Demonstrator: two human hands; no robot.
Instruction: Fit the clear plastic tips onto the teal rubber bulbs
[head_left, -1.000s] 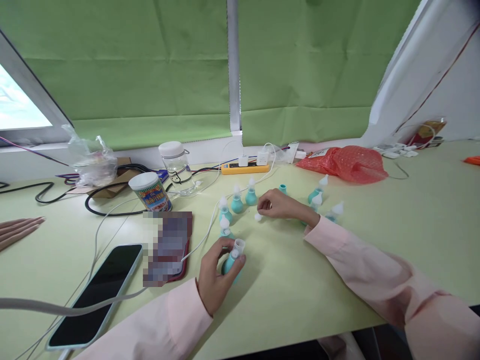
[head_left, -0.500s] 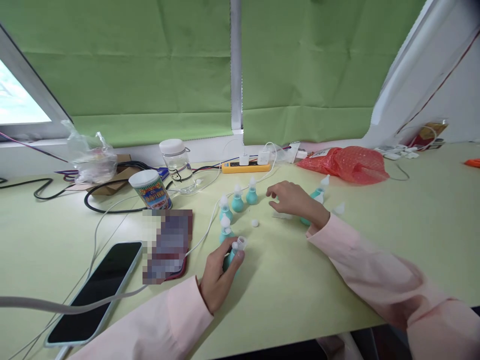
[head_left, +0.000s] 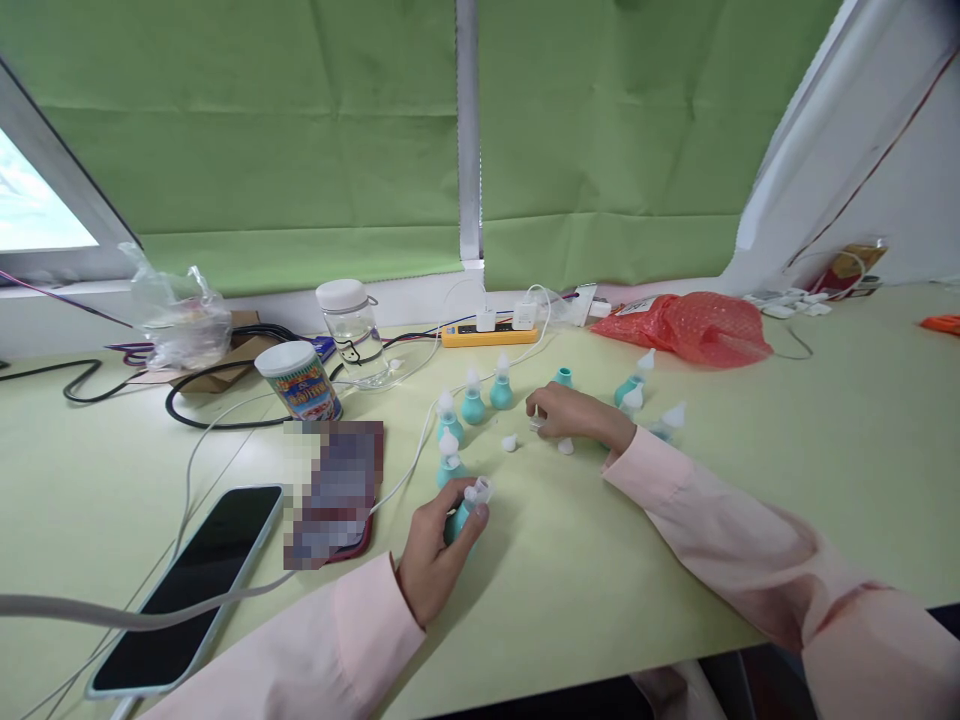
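My left hand (head_left: 433, 560) is wrapped round a teal bulb nasal aspirator (head_left: 460, 520), whose clear plastic top points up, its opening showing. Fingers curled low to the tabletop, my right hand (head_left: 562, 412) pinches a small clear plastic piece (head_left: 536, 424). Just behind that hand is an open teal bulb (head_left: 563, 377) with no top on it. A small white cap (head_left: 509, 442) and a whitish tip (head_left: 565, 446) lie close by. Several teal aspirators with clear tops (head_left: 473, 400) stand in a curved row beyond my left hand. Others (head_left: 634, 382) lie to the right, partly behind my right wrist.
Left of my hands are a black-screened phone (head_left: 191, 590), a blurred-out phone (head_left: 341, 490) and a white cable. Further back stand a noodle cup (head_left: 304, 385), a clear bottle (head_left: 354, 340), a yellow power strip (head_left: 487, 336) and a red bubble-wrap bag (head_left: 705, 330).
My right hand has moved down and slightly left, its fingers closing on the small clear piece. The open bulb behind it has come into view. My left hand keeps its hold on the aspirator.
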